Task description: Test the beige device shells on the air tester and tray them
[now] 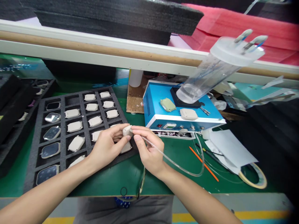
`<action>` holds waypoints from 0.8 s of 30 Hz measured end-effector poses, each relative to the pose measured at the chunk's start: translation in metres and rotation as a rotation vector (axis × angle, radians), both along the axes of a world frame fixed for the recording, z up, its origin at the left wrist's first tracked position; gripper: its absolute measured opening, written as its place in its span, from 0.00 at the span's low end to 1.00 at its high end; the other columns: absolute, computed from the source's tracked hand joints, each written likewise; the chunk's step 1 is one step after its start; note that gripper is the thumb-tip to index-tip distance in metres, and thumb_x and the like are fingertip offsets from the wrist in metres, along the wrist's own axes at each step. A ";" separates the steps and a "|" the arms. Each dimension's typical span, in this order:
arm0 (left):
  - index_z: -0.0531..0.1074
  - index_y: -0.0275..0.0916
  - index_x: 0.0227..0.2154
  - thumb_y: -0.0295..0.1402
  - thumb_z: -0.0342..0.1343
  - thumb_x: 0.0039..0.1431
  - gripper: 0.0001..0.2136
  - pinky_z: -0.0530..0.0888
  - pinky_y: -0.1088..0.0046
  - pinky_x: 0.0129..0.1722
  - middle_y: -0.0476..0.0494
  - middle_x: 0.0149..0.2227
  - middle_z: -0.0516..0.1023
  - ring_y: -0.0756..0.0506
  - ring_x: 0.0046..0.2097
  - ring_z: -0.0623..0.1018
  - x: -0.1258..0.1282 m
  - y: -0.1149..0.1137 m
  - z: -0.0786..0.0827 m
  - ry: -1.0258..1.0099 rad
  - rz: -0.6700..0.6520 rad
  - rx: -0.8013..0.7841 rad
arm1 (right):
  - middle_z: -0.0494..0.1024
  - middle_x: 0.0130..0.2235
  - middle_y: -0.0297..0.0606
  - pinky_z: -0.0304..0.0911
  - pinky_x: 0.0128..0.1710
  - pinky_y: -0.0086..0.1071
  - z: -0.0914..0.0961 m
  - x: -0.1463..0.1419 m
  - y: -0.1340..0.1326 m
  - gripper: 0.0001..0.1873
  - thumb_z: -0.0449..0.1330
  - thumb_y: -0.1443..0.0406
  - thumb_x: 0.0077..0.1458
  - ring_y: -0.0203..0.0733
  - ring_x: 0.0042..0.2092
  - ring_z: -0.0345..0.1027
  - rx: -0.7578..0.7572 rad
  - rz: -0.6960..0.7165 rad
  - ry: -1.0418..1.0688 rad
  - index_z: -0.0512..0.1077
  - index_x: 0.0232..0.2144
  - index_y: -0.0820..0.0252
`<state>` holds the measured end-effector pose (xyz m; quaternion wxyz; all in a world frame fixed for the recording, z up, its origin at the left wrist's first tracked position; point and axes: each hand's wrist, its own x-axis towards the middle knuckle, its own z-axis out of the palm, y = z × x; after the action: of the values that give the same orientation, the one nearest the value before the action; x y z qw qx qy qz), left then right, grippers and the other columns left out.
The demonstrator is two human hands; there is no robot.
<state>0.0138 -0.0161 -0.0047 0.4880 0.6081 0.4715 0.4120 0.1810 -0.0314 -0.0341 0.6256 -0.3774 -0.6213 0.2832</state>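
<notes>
My left hand [111, 141] is closed on a beige watch case [127, 131], held up on its edge over the tray's right front corner. Close against that case, my right hand [149, 146] pinches the end of a clear thin tube [174, 163]; whether its tip touches the case I cannot make out. The tube loops right and back toward the front of a blue machine [151, 93]. Under my left hand lies a dark foam tray [85, 137], its pockets holding several beige cases and, in the left column, several watches with dark screens [51, 133].
On the machine rest a greenish case [167, 105], a beige case [188, 114] and a tilted clear cylinder [203, 77]. An orange stick [203, 163], papers [233, 149] and a tape roll [260, 179] lie right. More foam trays [14, 124] stand left; a shelf edge [93, 46] crosses behind.
</notes>
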 end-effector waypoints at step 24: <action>0.83 0.41 0.49 0.28 0.52 0.60 0.19 0.69 0.65 0.62 0.45 0.54 0.85 0.39 0.59 0.78 -0.151 0.126 0.046 1.055 0.189 0.189 | 0.85 0.48 0.43 0.81 0.49 0.43 -0.029 -0.005 -0.016 0.07 0.63 0.62 0.67 0.48 0.51 0.81 -0.130 0.004 -0.073 0.83 0.42 0.54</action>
<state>-0.1375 0.1100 0.0408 0.0891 0.7285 0.6659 0.1337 0.1763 -0.0477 -0.0633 0.5762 -0.4261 -0.6248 0.3101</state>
